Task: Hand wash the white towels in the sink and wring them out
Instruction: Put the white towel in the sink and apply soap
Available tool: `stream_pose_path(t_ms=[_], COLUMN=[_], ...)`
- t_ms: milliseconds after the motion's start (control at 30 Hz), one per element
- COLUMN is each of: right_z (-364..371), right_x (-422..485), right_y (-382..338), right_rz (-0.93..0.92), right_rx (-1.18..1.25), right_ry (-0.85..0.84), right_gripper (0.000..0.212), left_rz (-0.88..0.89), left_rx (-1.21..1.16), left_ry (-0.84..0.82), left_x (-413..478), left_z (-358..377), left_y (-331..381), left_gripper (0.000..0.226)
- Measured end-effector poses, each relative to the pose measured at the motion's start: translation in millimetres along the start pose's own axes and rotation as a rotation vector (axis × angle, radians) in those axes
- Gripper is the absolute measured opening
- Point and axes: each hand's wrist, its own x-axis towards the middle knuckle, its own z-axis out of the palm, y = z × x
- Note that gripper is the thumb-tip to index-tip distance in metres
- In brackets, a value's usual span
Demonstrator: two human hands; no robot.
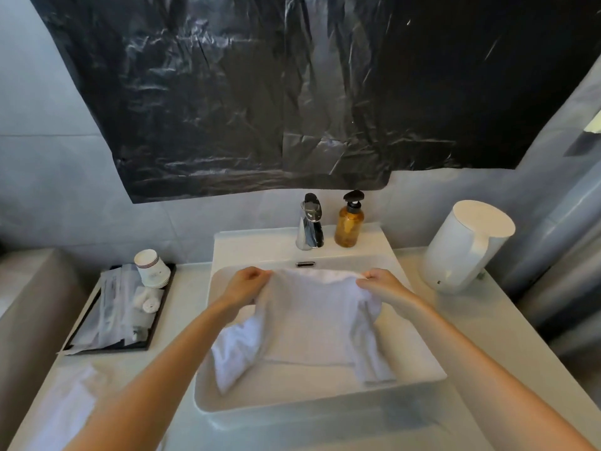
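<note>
Towel (312, 320) spread over the sink (413, 353), both corners mine.
Left hand (247, 284) and right hand (379, 283) each pinch its top edge, running side to side; faucet (310, 222) dead ahead between them.

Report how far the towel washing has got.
Done: nothing visibly; no water runs from the faucet. In hand: left hand and right hand pinch one white towel spread over the sink. Left: washing, wringing, plus what looks like a second towel on the counter.
</note>
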Motion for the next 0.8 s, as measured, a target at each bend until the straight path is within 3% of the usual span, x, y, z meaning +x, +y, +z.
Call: stream_pose_path(t_ms=[133,200,300,567,800], right_z=[15,23,30,0,-19], right_x=[21,28,40,72,119], right_y=[11,17,22,-31,-53], right_rz=[0.054,0.071,0.076,-0.423,-0.479], right_rx=[0.019,0.025,-0.032,-0.02,-0.119], right_ry=[0.077,0.068,0.033,0.486,0.461], right_gripper=[0.012,0.016,0.042,0.072,0.073], left_rz=[-0.072,-0.089,-0.128,-0.106,-0.129], left_rx=[-0.046,-0.031,-0.007,0.179,0.282], left_ry=[0.037,0.066,0.05,-0.006,-0.095], left_x=[25,35,46,57,50], left_z=[14,18,23,28,41], left_y=[-25,-36,-48,-74,-87], left_gripper=[0.024,0.015,0.038,0.044,0.061])
